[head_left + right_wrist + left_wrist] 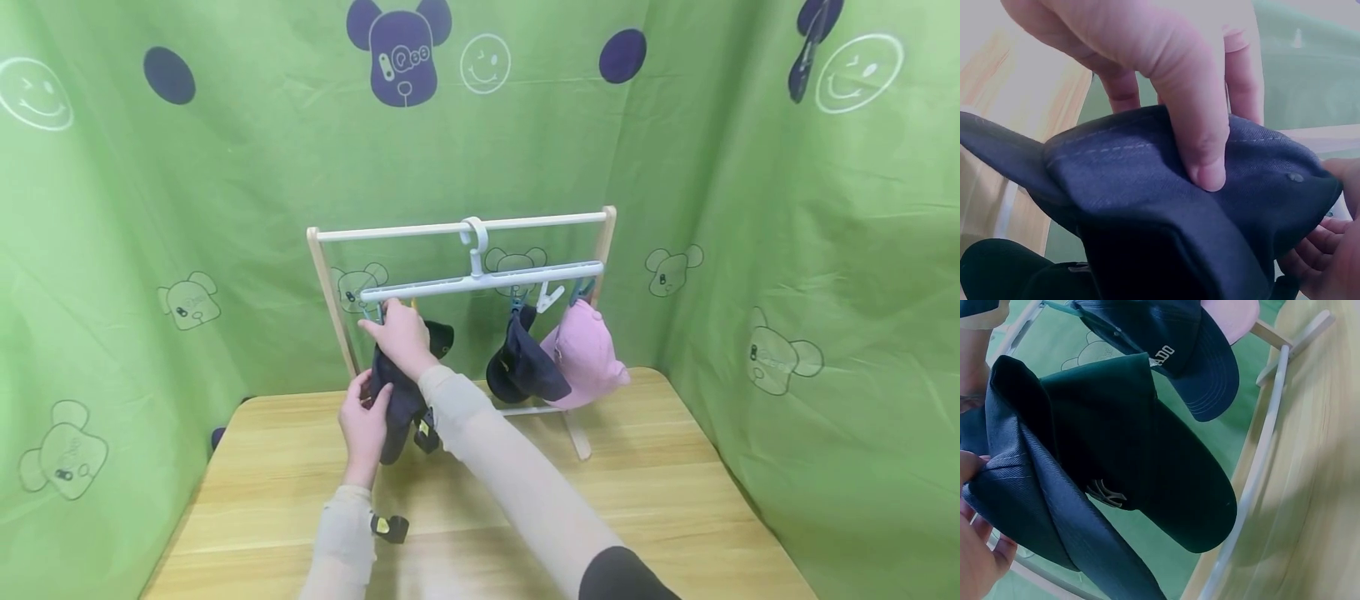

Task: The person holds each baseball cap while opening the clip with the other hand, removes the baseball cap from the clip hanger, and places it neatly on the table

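A navy baseball cap (397, 392) hangs below the left end of a white clip hanger (480, 282). My right hand (405, 337) pinches its fabric from above, thumb in front and fingers behind, as the right wrist view shows. Lower on the left, my left hand (363, 421) holds the cap's edge between thumb and fingers. Right behind it, a dark cap (1110, 444) with an NY emblem hangs. Close to my right hand are a blue-green clip (369, 314) and a yellow clip (413, 305), the latter mostly hidden.
A wooden rack (330, 296) carries the hanger by its hook on the top bar. Another navy cap (528, 358) with white lettering and a pink cap (588, 354) hang on the right, an unfilled white clip (550, 297) between them. Below is a wooden table (480, 525); green curtains surround it.
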The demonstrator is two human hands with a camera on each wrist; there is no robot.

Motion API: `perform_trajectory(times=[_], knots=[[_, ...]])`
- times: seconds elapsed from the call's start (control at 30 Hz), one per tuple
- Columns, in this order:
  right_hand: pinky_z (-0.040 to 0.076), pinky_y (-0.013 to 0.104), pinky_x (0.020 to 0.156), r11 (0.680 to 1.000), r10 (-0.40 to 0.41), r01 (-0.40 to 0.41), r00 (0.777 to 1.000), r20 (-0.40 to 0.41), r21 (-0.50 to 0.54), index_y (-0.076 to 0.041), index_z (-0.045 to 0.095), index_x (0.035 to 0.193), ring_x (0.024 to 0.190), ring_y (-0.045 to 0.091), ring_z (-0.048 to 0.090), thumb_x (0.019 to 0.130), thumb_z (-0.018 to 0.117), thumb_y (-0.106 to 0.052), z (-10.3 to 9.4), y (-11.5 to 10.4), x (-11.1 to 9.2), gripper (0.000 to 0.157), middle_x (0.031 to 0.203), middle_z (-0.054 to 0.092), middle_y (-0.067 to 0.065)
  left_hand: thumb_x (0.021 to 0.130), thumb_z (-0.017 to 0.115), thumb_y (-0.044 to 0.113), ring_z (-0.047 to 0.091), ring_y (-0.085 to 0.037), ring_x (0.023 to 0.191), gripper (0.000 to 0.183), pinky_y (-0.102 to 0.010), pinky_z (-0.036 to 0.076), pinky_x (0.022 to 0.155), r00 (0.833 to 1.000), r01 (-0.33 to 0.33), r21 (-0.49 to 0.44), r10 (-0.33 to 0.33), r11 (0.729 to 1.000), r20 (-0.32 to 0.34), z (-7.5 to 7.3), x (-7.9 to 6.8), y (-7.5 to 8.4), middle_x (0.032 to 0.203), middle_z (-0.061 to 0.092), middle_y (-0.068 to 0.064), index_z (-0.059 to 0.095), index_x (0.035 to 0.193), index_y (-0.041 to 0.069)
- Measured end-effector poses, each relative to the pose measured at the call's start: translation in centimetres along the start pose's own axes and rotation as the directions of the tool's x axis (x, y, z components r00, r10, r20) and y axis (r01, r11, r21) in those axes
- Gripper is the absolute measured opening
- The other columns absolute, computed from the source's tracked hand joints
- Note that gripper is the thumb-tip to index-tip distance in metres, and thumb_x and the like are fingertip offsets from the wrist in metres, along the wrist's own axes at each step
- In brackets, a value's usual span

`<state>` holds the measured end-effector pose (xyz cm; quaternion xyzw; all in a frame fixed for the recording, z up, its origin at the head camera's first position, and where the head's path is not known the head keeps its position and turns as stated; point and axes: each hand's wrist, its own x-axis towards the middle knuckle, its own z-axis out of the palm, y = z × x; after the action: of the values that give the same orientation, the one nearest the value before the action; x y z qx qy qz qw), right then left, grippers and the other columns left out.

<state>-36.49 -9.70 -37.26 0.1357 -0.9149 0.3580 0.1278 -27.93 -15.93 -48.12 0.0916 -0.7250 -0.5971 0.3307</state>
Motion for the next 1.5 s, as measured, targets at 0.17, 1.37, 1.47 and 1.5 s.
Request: perform_trajectory(times=[0.17,1.37,1.47,1.5], knots=[[0.045,0.028,0.054,1.000,0.017,-0.016,1.000,-0.027,0.017,-0.013,0.064,0.105,0.064,0.015,0.059,0.084,0.070,-0.051,0.1,-0.1,0.1,0.043,0.079,0.067,-0.001,0.087,0.072,0.012,0.060,-0.008,0.083,0.034,-0.011,0.051,0.071,1.000,-0.023,-0.016,0.023,1.000,-0.015,-0.2,-0.1,0.1,0.102,0.070,-0.019,0.065,0.119,0.004],[0.031,0.025,0.048,0.995,-0.056,0.056,0.998,-0.012,0.081,-0.017,0.041,0.060,0.050,0.012,0.037,0.085,0.065,-0.035,-0.8,-0.2,0.9,0.039,0.053,0.036,-0.007,0.083,0.073,0.005,0.061,-0.016,0.083,0.020,-0.008,0.045,0.073,0.961,-0.227,0.080,0.237,0.971,-0.140,-0.4,-0.2,0.2,0.090,0.069,-0.017,0.071,0.102,0.000],[0.031,0.025,0.048,0.994,-0.059,0.060,0.998,-0.013,0.090,-0.018,0.040,0.060,0.050,0.012,0.035,0.085,0.064,-0.034,-0.8,-0.1,0.9,0.039,0.053,0.035,-0.007,0.083,0.073,0.004,0.061,-0.017,0.082,0.019,-0.009,0.045,0.072,0.959,-0.236,0.082,0.246,0.968,-0.143,-0.5,-0.3,0.2,0.089,0.069,-0.017,0.072,0.101,0.000],[0.030,0.025,0.048,0.994,-0.059,0.060,0.998,-0.013,0.094,-0.018,0.039,0.059,0.050,0.012,0.035,0.085,0.064,-0.033,-0.8,0.0,0.9,0.039,0.053,0.035,-0.007,0.083,0.073,0.004,0.061,-0.016,0.082,0.019,-0.009,0.045,0.072,0.959,-0.236,0.081,0.246,0.968,-0.143,-0.5,-0.3,0.2,0.088,0.069,-0.017,0.072,0.101,0.000]])
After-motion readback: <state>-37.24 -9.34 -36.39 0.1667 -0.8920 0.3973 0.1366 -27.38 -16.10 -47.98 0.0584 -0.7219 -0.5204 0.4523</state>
